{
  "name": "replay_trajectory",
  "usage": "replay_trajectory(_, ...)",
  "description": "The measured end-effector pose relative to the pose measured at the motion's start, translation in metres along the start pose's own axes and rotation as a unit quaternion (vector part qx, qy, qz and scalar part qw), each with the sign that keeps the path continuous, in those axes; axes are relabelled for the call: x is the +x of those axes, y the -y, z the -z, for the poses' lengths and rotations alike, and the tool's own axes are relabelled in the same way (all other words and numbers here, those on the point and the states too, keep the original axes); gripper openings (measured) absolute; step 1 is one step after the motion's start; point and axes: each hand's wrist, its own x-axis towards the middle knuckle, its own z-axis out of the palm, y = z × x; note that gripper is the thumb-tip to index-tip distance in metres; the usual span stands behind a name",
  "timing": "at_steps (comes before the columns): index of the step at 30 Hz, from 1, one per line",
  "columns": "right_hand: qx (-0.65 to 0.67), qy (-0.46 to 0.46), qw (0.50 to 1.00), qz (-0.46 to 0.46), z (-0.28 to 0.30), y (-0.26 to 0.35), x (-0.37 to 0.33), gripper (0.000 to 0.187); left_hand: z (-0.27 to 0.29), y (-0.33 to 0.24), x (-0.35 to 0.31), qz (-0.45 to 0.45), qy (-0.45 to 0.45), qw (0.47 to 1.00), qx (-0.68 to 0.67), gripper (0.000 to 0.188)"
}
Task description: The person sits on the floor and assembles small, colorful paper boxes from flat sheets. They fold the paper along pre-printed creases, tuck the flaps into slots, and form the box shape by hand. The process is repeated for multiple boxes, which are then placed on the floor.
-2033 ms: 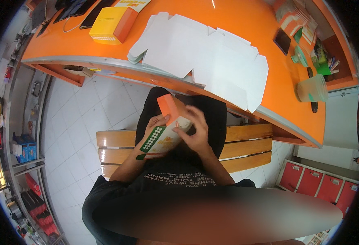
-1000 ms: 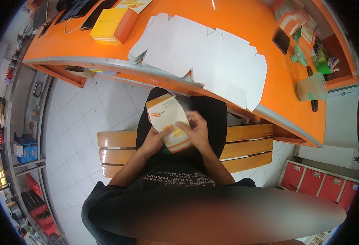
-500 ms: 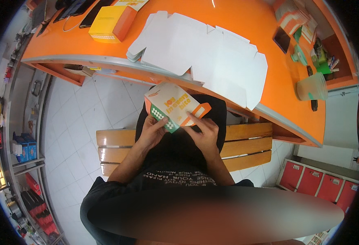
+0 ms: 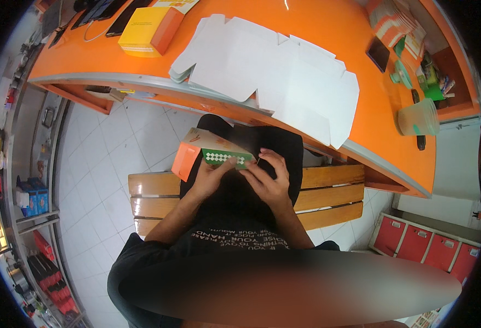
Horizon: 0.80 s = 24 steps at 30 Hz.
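Observation:
A small paper food box (image 4: 221,157), partly folded into shape, is held above my lap. Its green side with white checks faces me, and an orange end flap (image 4: 186,161) sticks out at the left. My left hand (image 4: 212,176) is closed round the near lower side, its thumb pressed on the green panel. At the box's right end, my right hand (image 4: 269,174) grips the edge with bent fingers. The flap at that end is mostly hidden by the fingers. On the orange table (image 4: 142,68) ahead lies a stack of flat white box blanks (image 4: 273,71).
A folded yellow and orange box (image 4: 147,33) stands at the table's far left, near dark tablets (image 4: 95,13). To the right are a phone (image 4: 378,53), a clear plastic tub (image 4: 418,117) and its green lid (image 4: 401,75). A wooden slatted bench (image 4: 331,191) is under me.
The box has turned and tipped, so its green side now faces me and the orange flap points left. My right fingers have shifted to its right end. The orange flap there no longer shows.

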Motion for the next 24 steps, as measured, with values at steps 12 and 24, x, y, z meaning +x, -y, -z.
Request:
replay_trajectory(12, 0.191, 0.051, 0.970, -0.145, -0.005, -0.005, -0.005, 0.010, -0.004, -0.007, -0.005, -0.032, 0.063, 0.988, 0.137, 0.033)
replay_trajectory(24, 0.139, 0.108, 0.982, -0.073, -0.004, 0.002, -0.001, 0.013, -0.002, 0.006, -0.004, -0.004, 0.005, 1.000, 0.001, 0.028)
